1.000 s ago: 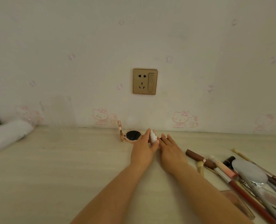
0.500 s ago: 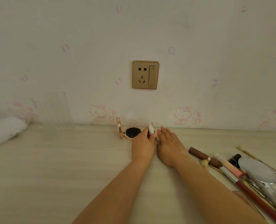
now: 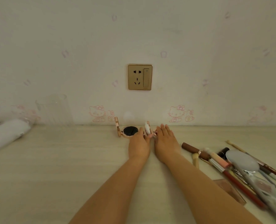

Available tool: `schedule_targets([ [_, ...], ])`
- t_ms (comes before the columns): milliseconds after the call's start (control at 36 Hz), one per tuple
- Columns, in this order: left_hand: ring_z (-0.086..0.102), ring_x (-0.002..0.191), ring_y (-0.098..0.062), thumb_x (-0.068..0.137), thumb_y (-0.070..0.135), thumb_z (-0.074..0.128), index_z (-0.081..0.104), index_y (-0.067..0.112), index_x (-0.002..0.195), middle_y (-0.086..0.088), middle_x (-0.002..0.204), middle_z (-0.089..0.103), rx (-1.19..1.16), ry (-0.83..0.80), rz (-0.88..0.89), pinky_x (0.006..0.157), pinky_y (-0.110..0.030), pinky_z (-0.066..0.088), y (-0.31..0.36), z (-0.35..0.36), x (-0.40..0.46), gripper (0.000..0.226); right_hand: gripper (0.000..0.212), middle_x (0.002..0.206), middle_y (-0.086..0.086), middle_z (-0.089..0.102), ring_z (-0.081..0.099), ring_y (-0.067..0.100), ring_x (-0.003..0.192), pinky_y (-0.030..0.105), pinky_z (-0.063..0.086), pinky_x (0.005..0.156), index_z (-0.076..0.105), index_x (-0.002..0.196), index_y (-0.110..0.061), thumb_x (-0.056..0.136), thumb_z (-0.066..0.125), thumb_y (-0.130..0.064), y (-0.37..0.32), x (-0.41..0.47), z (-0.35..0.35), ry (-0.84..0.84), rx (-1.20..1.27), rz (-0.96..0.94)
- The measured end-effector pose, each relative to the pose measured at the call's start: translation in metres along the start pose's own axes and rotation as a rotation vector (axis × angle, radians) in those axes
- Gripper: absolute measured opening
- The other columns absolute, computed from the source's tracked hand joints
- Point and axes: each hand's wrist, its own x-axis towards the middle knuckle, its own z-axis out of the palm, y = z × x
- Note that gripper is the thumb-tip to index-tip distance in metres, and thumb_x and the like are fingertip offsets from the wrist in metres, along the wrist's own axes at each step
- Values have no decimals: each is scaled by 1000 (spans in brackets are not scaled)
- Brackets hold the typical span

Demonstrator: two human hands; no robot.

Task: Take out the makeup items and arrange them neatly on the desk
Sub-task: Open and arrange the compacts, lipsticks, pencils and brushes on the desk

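Desk [image 3: 69, 167] edge, second compact [image 3: 147, 128] half-hidden behind left hand [image 3: 139, 145].

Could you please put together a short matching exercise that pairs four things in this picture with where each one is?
Things:
1. wall socket
2. clear glass
3. open compact
4. brown tube

Places:
A. by the wall, far left of the hands
B. on the wall above the desk
C. lying right of the right hand
D. just left of the left hand

Pairs: 1-B, 2-A, 3-D, 4-C
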Motion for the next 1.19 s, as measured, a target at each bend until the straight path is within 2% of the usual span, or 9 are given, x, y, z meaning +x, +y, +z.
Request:
schedule_targets([
  [56, 60, 101, -22, 94, 32, 53, 56, 7, 101, -9, 110, 65, -5, 25, -29, 79, -28, 42, -1, -4, -8, 27, 55, 158, 8, 6, -4, 22, 147, 30, 3, 120, 11, 148, -9, 97, 28, -10, -3, -10, -4, 26, 1, 10],
  [167, 58, 99, -13, 95, 23, 52, 53, 14, 129, -3, 118, 63, -128, 108, -66, 86, -20, 40, 3, -15, -35, 35, 56, 157, 6, 10, -6, 23, 147, 32, 7, 120, 16, 148, -8, 94, 32, -5, -2, -41, -17, 87, -58, 20],
  [250, 61, 99, -14, 94, 22, 52, 60, 17, 118, 0, 111, 66, -147, 110, -36, 87, -25, 47, 10, -17, -57, 25, 50, 153, 8, 21, 3, 23, 146, 31, 15, 116, 31, 142, -10, 92, 35, -4, 5, -72, -30, 140, -55, 64],
  [417, 62, 92, -9, 92, 21, 55, 67, 21, 99, 5, 100, 69, -99, -100, 157, 81, -20, 46, 49, 2, -106, 14, 39, 134, 5, 46, 34, 24, 128, 31, 29, 103, 52, 128, -16, 91, 42, -14, 36, -132, -52, 253, -27, 151],
  [528, 63, 88, -8, 89, 23, 58, 69, 25, 95, 8, 96, 70, -43, -162, 294, 82, -27, 51, 84, 21, -128, 13, 35, 127, 4, 52, 39, 25, 119, 33, 33, 94, 57, 123, -18, 91, 44, -17, 68, -162, -65, 327, -39, 263],
  [667, 61, 85, -4, 88, 28, 58, 69, 31, 88, 15, 94, 69, 62, -253, 383, 79, -30, 52, 116, 50, -135, 12, 33, 124, 8, 56, 41, 29, 118, 35, 33, 96, 59, 121, -15, 92, 45, -19, 116, -182, -76, 383, 17, 400],
  [889, 56, 106, -15, 89, 34, 55, 65, 27, 108, 4, 113, 62, 180, -292, 354, 90, -33, 47, 147, 96, -118, 23, 38, 131, 5, 51, 38, 28, 120, 35, 30, 97, 52, 130, -19, 96, 35, -19, 172, -188, -74, 305, 51, 530],
  [1028, 41, 125, -23, 84, 44, 58, 51, 26, 131, -3, 134, 49, 391, -430, 324, 99, -37, 38, 161, 123, -106, 50, 38, 130, 5, 51, 38, 27, 119, 38, 36, 100, 52, 129, -20, 98, 31, -25, 189, -183, -72, 236, 38, 538],
  [1194, 45, 115, -29, 78, 59, 58, 55, 22, 122, -7, 120, 56, 645, -427, 365, 86, -37, 40, 174, 144, -98, 57, 39, 132, 4, 46, 32, 28, 121, 37, 32, 98, 54, 127, -25, 96, 31, -25, 194, -176, -76, 156, -3, 452],
])
